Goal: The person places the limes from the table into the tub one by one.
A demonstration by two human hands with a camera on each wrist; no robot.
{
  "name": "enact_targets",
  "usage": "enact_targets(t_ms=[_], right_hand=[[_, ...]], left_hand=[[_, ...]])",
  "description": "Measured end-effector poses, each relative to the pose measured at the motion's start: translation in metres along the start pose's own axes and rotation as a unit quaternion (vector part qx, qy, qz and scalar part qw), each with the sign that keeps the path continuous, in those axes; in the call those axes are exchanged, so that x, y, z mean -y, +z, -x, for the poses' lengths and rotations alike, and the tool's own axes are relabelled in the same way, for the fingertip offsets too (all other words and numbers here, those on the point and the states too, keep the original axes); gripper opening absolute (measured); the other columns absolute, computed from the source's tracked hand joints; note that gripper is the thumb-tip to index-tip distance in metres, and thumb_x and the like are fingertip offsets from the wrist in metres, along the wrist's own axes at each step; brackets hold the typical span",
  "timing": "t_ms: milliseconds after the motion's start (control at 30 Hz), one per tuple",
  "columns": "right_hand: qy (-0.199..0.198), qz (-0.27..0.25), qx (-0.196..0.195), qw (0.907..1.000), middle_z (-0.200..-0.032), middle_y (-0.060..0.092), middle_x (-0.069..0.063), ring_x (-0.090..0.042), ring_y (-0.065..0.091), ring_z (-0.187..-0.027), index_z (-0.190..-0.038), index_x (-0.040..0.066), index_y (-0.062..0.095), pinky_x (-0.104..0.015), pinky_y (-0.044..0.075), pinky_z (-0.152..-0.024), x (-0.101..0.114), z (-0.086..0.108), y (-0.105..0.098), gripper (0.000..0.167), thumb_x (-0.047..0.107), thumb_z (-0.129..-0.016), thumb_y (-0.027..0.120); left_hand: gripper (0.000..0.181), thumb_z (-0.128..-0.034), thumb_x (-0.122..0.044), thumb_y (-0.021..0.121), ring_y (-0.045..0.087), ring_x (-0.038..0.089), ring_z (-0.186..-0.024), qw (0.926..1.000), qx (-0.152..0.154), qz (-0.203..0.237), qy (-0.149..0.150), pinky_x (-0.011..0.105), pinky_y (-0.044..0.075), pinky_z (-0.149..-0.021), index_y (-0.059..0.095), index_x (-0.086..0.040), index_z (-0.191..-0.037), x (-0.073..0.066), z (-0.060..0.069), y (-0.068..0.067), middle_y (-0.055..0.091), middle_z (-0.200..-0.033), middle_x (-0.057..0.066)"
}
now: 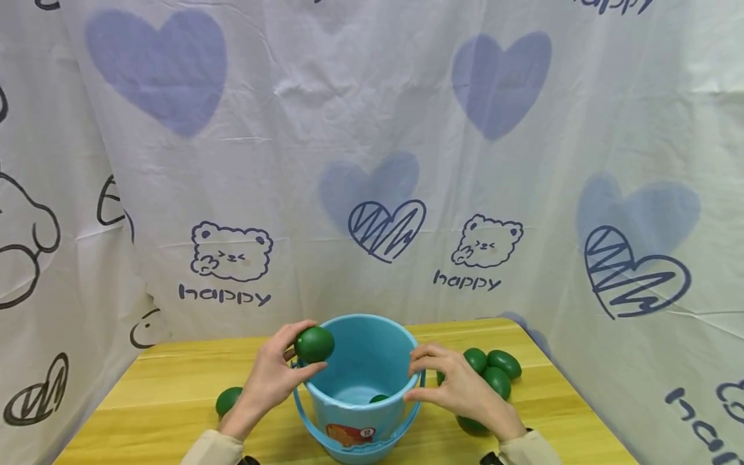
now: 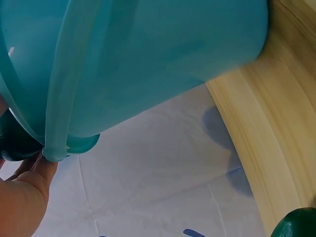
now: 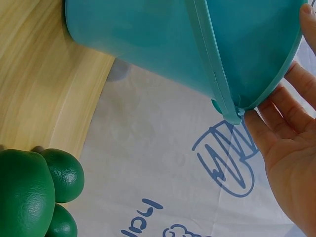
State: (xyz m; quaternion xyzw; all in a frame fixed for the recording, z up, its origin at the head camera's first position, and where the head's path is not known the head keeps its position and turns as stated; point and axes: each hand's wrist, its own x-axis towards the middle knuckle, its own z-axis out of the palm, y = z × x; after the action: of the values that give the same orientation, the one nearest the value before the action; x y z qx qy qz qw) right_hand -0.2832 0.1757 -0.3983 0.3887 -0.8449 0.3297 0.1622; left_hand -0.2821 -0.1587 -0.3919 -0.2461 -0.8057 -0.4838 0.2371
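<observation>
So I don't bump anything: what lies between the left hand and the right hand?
The head view shows the blue bucket between left hand and right hand, with the held green fruit at its left rim.

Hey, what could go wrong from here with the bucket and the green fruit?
The smooth green fruit in the left grip could slip and fall outside, since it is right by the bucket's rim. Dropped in, it might knock the fruit inside. The right forearm looks close to the fruit pile, so a bump could perhaps set some rolling.
</observation>
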Motion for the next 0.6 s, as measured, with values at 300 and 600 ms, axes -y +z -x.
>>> enact_targets(t_ms=[300, 600], right_hand=[[-0.001, -0.006, -0.001, 1.0000, -0.114, 0.064, 0.009, -0.011, 0.060, -0.107, -0.095, 0.030, 0.069, -0.035, 0.057, -0.091, 0.0008, -0.0002, -0.0005, 0.024, 0.045, -0.078, 0.078], [-0.002, -0.009, -0.001, 1.0000, -0.114, 0.064, 0.008, -0.011, 0.060, -0.107, -0.095, 0.030, 0.069, -0.034, 0.057, -0.091, -0.0001, 0.0011, 0.0000, 0.024, 0.044, -0.078, 0.078]], left_hand=[[0.066, -0.0714, -0.008, 0.087, 0.064, 0.025, -0.108, 0.9996, 0.009, -0.020, 0.016, 0.034, 0.059, -0.089, 0.057, -0.013, -0.130, 0.0008, 0.0009, 0.0020, 0.061, -0.123, 0.008], [0.065, -0.0725, -0.018, 0.088, 0.065, 0.022, -0.106, 0.9995, 0.013, -0.029, 0.003, 0.031, 0.059, -0.089, 0.058, -0.008, -0.129, 0.0008, 0.0017, 0.0028, 0.062, -0.123, 0.006]])
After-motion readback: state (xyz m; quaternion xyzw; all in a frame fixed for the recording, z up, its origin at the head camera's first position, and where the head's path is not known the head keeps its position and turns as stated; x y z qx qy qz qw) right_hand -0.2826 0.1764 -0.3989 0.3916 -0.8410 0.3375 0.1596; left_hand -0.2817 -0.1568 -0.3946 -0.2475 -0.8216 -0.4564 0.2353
